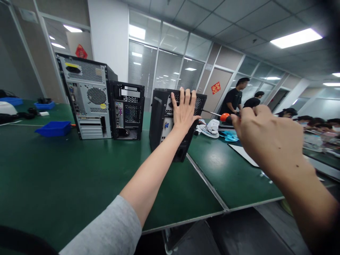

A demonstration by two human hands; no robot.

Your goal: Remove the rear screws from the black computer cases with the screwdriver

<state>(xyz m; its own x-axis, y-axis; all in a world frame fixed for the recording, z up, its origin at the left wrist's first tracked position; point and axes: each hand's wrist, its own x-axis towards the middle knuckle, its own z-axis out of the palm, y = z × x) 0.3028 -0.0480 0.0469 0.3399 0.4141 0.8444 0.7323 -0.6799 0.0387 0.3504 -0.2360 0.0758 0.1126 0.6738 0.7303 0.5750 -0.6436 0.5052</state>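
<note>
A black computer case (158,117) stands on the green table with its back panel facing me. My left hand (183,109) lies flat against the upper back of this case, fingers spread. In my right hand (268,138) is a screwdriver (225,117) with a red and black handle, the fingers wrapped round it. Its thin shaft points left, and the tip is at the right edge of the case's back. Whether the tip sits on a screw is too small to tell.
Left of the case stand a taller computer case (92,95) and a smaller black one (129,109). A blue tray (54,128) lies farther left. On the right are a white fan-like item (211,128), blue gloves (228,136) and a white sheet (243,154). People (233,95) stand behind.
</note>
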